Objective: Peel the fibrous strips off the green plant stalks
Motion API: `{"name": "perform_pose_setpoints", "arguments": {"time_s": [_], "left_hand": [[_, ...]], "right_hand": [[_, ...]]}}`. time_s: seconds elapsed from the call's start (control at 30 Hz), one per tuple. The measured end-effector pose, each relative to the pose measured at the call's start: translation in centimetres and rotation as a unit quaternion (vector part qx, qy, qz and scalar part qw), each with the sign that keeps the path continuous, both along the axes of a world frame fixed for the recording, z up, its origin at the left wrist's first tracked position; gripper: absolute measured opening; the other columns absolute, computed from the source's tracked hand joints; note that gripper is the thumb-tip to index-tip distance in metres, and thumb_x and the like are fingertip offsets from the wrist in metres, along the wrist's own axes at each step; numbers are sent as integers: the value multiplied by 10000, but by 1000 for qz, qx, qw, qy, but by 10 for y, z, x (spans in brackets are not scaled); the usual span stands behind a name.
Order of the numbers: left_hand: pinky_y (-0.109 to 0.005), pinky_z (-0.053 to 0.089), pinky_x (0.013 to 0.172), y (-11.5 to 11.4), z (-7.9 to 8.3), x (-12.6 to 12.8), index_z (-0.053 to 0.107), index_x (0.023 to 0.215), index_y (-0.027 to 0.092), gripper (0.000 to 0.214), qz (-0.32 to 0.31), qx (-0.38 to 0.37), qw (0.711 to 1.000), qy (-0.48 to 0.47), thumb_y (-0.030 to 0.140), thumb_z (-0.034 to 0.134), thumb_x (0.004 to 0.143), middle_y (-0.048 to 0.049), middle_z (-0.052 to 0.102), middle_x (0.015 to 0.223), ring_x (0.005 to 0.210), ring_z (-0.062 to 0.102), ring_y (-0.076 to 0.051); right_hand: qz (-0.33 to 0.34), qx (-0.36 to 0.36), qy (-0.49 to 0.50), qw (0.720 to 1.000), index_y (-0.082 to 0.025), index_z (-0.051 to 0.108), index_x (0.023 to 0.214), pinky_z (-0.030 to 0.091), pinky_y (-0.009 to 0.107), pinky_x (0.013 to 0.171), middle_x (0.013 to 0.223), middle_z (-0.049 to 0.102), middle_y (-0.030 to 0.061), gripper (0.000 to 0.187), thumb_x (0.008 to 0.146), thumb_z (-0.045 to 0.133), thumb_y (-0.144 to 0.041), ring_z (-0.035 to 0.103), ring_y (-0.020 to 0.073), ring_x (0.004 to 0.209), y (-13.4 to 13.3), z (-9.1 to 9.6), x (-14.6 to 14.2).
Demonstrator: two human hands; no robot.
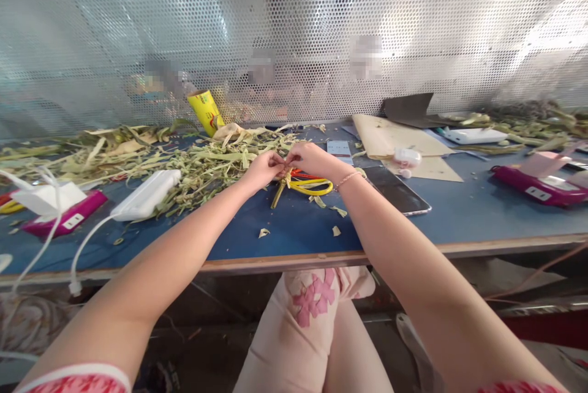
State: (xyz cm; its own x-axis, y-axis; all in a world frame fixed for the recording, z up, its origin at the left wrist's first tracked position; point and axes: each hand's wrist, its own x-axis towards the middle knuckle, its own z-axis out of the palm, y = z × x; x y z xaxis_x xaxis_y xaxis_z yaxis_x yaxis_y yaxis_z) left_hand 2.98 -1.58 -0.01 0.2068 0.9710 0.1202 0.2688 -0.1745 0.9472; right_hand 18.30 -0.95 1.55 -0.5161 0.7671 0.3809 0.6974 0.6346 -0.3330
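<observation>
My left hand [265, 171] and my right hand [309, 158] meet above the blue table, fingertips pinched close together. Between them is a yellowish-green dried plant stalk [279, 190], its lower end pointing down toward me. Both hands are closed on it, though the fingertips cover its upper part. Just below my right hand lies a loop of yellow cable [316, 187] with some red beside it. A large heap of dry green stalks and leaves [211, 163] spreads to the left of my hands. Small leaf scraps [263, 233] lie in front of them.
A white power bank [147, 195] with a cable and a purple socket block [68, 212] are at left. To the right are a dark-screened phone [397, 190], brown paper [395, 136], an earphone case [408, 158] and another purple block [537, 188]. A perforated metal screen [312, 26] stands behind a yellow tube [205, 111].
</observation>
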Motion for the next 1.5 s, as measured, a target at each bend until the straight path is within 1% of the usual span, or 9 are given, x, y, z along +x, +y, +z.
{"name": "perform_pose_setpoints", "arguments": {"time_s": [0.23, 0.33, 0.43, 0.6, 0.87, 1.07, 1.23, 1.37, 1.5], "left_hand": [[-273, 475, 677, -1, 0, 1, 464, 674, 148, 133, 3, -9, 1000, 14, 45, 523, 732, 41, 553, 541, 561, 559, -86], [-274, 478, 682, -1, -1, 0, 464, 675, 152, 127, -1, -9, 1000, 16, 69, 548, 722, 39, 560, 552, 568, 561, -88], [-275, 481, 677, 1, -3, 0, 465, 679, 153, 137, -5, -2, 1000, 18, 92, 585, 703, 37, 568, 560, 565, 561, -88], [-285, 477, 674, 4, -4, -1, 461, 679, 154, 136, 0, 0, 1000, 25, 76, 569, 705, 34, 570, 556, 559, 560, -94], [-289, 478, 672, 3, -2, 0, 460, 650, 146, 162, 28, -21, 999, 10, 25, 557, 696, 33, 560, 532, 536, 557, -93], [-299, 493, 686, 1, 0, 1, 461, 652, 146, 169, 38, -45, 998, -9, 22, 572, 681, 34, 559, 525, 527, 566, -95], [-266, 500, 652, 1, -1, 1, 463, 651, 143, 170, 41, -46, 998, -13, 21, 580, 672, 36, 570, 519, 518, 570, -83], [-262, 497, 651, 2, -2, 1, 469, 643, 135, 171, 43, -44, 998, -23, 23, 598, 662, 35, 568, 511, 503, 567, -79], [-247, 483, 619, 1, -1, 2, 468, 641, 129, 172, 49, -60, 996, -44, 14, 594, 662, 24, 569, 502, 496, 570, -83]], "right_hand": [[13, 1, -37, 999, -128, 648, 822, 370, 223, 696, 847, 631, 69, 163, 781, 492, -105, 530, 132, 765, 1, -1, 0], [15, 3, -57, 998, -132, 632, 791, 367, 230, 691, 842, 626, 78, 157, 806, 477, -130, 531, 138, 761, 1, -2, 0], [15, 6, -68, 998, -126, 620, 803, 374, 237, 703, 876, 620, 96, 162, 814, 459, -124, 539, 147, 785, 2, -4, 0], [6, -2, -71, 997, -121, 617, 834, 383, 244, 725, 910, 616, 110, 183, 810, 436, -104, 549, 155, 817, 0, -3, 0], [-3, -19, -67, 998, -123, 627, 800, 374, 243, 699, 859, 629, 100, 180, 795, 448, -108, 546, 149, 775, -9, 5, 0], [6, -21, -51, 998, -136, 642, 779, 357, 236, 662, 806, 648, 78, 163, 766, 479, -138, 537, 139, 731, -4, 1, 0], [8, -27, -58, 998, -140, 648, 743, 336, 218, 615, 767, 649, 56, 169, 748, 480, -149, 513, 117, 679, -3, -1, -1], [6, -24, -71, 997, -128, 657, 742, 335, 211, 619, 765, 643, 61, 185, 759, 474, -151, 502, 111, 678, -6, 0, -3], [7, -24, -76, 997, -123, 669, 742, 343, 213, 634, 761, 647, 63, 190, 763, 482, -154, 505, 112, 684, -7, 0, -5]]}}
